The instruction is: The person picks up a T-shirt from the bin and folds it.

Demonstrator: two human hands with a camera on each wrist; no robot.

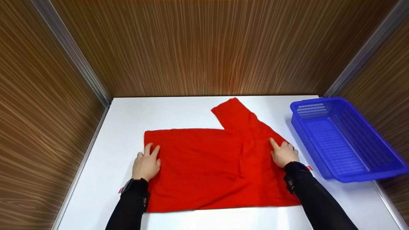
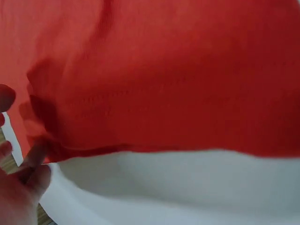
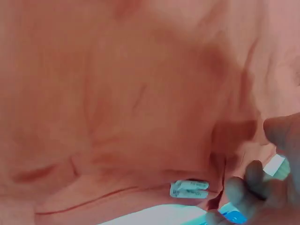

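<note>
A red short-sleeved T-shirt (image 1: 198, 159) lies sideways on the white table, one sleeve (image 1: 231, 111) pointing to the back. Its other sleeve is not visible. My left hand (image 1: 146, 164) is at the shirt's left edge, fingers spread and loosely bent; in the left wrist view its fingertips (image 2: 40, 152) are right at the shirt's corner. At the opposite end, my right hand (image 1: 284, 155) lies over the neck end, index finger stretched out across the cloth and the others bent. White labels (image 3: 190, 189) show at the neck in the right wrist view.
A blue perforated plastic basket (image 1: 298, 124) stands at the right, close beside my right forearm. Wood-grain panels (image 1: 204, 48) close off the back and both sides of the white table (image 1: 166, 111).
</note>
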